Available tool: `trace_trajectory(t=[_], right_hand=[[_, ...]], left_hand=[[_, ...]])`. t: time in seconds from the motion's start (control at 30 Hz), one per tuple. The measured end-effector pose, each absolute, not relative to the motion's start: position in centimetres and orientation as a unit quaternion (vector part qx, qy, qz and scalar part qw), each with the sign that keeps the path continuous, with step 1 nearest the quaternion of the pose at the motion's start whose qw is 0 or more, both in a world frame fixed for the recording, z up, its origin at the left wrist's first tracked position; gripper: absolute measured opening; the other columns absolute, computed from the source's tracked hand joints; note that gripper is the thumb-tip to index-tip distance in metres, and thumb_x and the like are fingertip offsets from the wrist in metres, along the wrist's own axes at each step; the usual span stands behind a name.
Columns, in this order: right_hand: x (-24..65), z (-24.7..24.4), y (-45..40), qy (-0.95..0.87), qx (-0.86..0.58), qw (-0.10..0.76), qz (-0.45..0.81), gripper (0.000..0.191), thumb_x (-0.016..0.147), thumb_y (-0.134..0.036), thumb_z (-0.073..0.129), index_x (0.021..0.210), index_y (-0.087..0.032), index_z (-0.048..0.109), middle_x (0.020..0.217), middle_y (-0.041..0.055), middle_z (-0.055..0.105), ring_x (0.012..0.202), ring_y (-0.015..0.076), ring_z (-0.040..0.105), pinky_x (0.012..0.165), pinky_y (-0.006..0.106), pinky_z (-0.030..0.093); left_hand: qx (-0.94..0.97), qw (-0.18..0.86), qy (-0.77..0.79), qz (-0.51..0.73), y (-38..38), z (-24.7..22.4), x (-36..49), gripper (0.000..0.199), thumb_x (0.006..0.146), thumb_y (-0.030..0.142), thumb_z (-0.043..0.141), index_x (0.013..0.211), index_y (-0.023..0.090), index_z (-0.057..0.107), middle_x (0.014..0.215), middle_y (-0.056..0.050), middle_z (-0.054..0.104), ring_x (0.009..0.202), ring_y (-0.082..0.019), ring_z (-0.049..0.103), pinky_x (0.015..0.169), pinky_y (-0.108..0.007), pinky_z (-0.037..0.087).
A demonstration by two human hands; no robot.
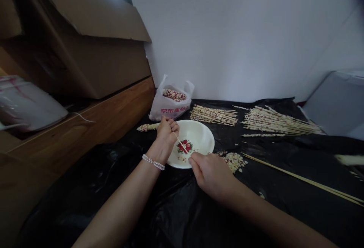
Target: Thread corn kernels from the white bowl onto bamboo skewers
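Observation:
A thin wooden skewer (182, 144) runs slantwise between my two hands, above a white bowl (207, 142) with a red flower print. My left hand (168, 129) is closed around its far end, over the bowl's left side. Fingers of my right hand (209, 170) pinch the near end at the bowl's front right rim. What lies inside my left fist is hidden. A few pale pieces rest in the bowl. Just left of my left hand, a corn cob (148, 127) shows its pointed tip. Loose corn kernels (234, 161) are heaped beside the bowl.
Behind the bowl stands a white plastic bag (170, 109) with speckled corn. Kernel-covered skewers lie in a near bundle (213, 115) and a right bundle (273, 121). Bare skewers (301, 178) cross the black plastic sheet (182, 206). A cardboard box (113, 62) and white bucket (31, 104) are left.

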State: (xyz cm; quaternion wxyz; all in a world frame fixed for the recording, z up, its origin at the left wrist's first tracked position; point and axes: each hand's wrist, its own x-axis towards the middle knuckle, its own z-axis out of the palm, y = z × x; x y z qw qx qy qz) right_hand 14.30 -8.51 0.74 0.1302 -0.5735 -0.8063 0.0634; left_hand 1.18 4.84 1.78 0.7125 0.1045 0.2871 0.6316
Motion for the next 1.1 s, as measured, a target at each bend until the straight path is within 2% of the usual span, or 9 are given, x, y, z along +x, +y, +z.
trace_trajectory(t=[0.2,0.4,0.47,0.57,0.67,0.83,1.1], right_hand=[[14.1,0.3,-8.4,-0.801,-0.58,0.137,0.053,0.033,0.093,-0.028,0.027,0.087,-0.02,0.058,0.073,0.0054,0.068,0.064,0.0161,0.061,0.053,0.027,0.023],[14.5,0.2,-7.6,-0.787,-0.598,0.144,0.046,0.032,0.093,-0.028,0.027,0.088,-0.02,0.058,0.073,0.005,0.068,0.062,0.0154,0.061,0.053,0.027,0.024],[14.8,0.3,-7.3,-0.781,-0.606,0.145,0.045,0.032,0.093,-0.027,0.027,0.09,-0.02,0.058,0.075,0.0057,0.068,0.063,0.0154,0.061,0.053,0.027,0.025],[15.3,0.6,-7.0,-0.775,-0.613,0.144,0.047,0.031,0.093,-0.027,0.027,0.093,-0.02,0.058,0.078,0.0057,0.069,0.066,0.0153,0.062,0.055,0.026,0.027],[15.6,0.6,-6.8,-0.769,-0.621,0.14,0.051,0.031,0.093,-0.026,0.027,0.097,-0.02,0.058,0.079,0.0068,0.069,0.067,0.016,0.062,0.056,0.026,0.03],[15.7,0.4,-6.3,-0.757,-0.638,0.129,0.053,0.034,0.093,-0.027,0.026,0.104,-0.019,0.057,0.08,0.0091,0.069,0.067,0.019,0.064,0.057,0.027,0.034],[16.4,0.2,-5.2,-0.746,-0.655,0.112,0.042,0.038,0.093,-0.03,0.024,0.095,-0.019,0.06,0.079,0.0091,0.068,0.067,0.0186,0.063,0.058,0.028,0.034]], left_hand=[[0.102,0.69,0.282,0.659,4.1,2.2,2.1,0.036,0.093,0.034,0.041,0.061,0.021,0.032,0.045,0.01,0.022,0.032,-0.004,0.021,0.029,-0.013,0.018],[0.114,0.709,0.293,0.631,1.9,1.7,4.7,0.036,0.094,0.033,0.039,0.061,0.019,0.037,0.044,0.009,0.024,0.032,-0.004,0.02,0.031,-0.015,0.017],[0.132,0.719,0.304,0.61,1.2,1.5,5.6,0.036,0.093,0.035,0.042,0.061,0.019,0.039,0.045,0.008,0.029,0.034,-0.004,0.024,0.033,-0.016,0.021],[0.14,0.727,0.317,0.593,0.4,1.3,6.3,0.033,0.093,0.033,0.042,0.063,0.018,0.042,0.051,0.004,0.042,0.041,-0.006,0.039,0.041,-0.016,0.035],[0.122,0.716,0.35,0.591,0.0,1.2,6.8,0.031,0.092,0.03,0.043,0.064,0.017,0.045,0.054,0.001,0.048,0.046,-0.008,0.045,0.048,-0.019,0.043],[0.11,0.703,0.384,0.588,-0.8,0.8,7.8,0.034,0.092,0.029,0.043,0.06,0.017,0.047,0.055,-0.001,0.051,0.05,-0.009,0.051,0.057,-0.021,0.047],[0.126,0.742,0.369,0.545,-2.1,0.0,8.4,0.036,0.09,0.033,0.048,0.059,0.015,0.053,0.06,-0.003,0.056,0.057,-0.011,0.055,0.068,-0.024,0.048]])
